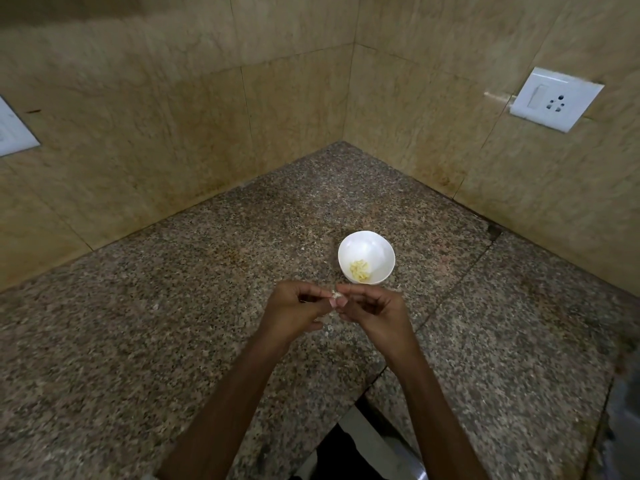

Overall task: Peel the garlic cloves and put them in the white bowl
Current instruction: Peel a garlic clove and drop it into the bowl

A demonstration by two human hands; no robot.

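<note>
**Both hands on 1 garlic clove, bowl just behind them**

Both hands meet in the middle of the view, raised over the speckled granite countertop (173, 306). The left hand (294, 306) and right hand (374, 310) have their fingers curled in, and their tips pinch the same small garlic clove (335, 298) from either side. Honestly you barely see the clove. It's just a pale sliver poking out between the fingertips, and the rest is covered, so I can't tell how much skin is on it.

The white bowl (363, 244) stands on the counter just beyond the hands, a bit to the right and not touching them. A small heap of peeled cloves (360, 270) lies in the bottom. They're too clumped to count.

A pale fleck (327, 328) sits on the counter under the hands, too small to identify.

The counter runs into a corner of beige tiled walls (138, 133). A white switch-and-socket plate (556, 98) is on the right wall, and another white plate (14, 129) on the left is cut off by the frame edge. At the bottom there's a dark gap with a metal strip (374, 441), partly hidden by the forearms. A blurry grey thing (623, 410) at the right edge is unreadable.
</note>
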